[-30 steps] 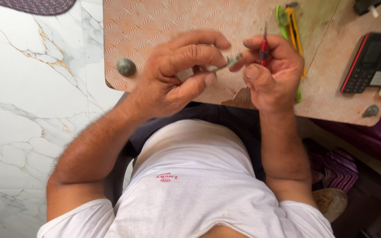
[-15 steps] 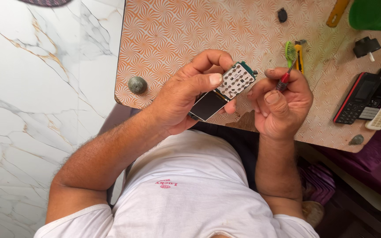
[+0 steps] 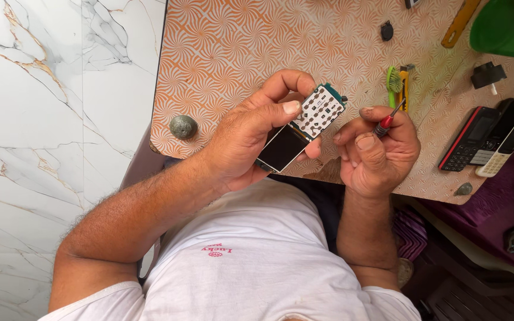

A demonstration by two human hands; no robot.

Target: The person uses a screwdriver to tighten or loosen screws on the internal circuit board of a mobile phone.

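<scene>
My left hand (image 3: 251, 134) grips an opened phone board (image 3: 302, 126), a flat piece with a dark screen at its near end and a white dotted keypad sheet at its far end. The thumb presses on the keypad sheet. My right hand (image 3: 373, 154) is closed around a small red-handled screwdriver (image 3: 386, 123), its tip pointing up and away, just right of the board. Both hands hover above the near edge of the orange patterned table (image 3: 233, 53).
Several mobile phones (image 3: 486, 139) lie at the table's right edge. A green brush (image 3: 393, 83) and a yellow tool (image 3: 404, 89) lie behind my right hand. A grey round stone (image 3: 182, 126) sits at the left corner. A green container (image 3: 507, 27) stands far right. Marble floor (image 3: 49, 119) lies left.
The board has been turned from edge-on to face up, showing screen and keypad. The view has shifted, so the hands sit lower over the table. The right hand keeps the screwdriver.
</scene>
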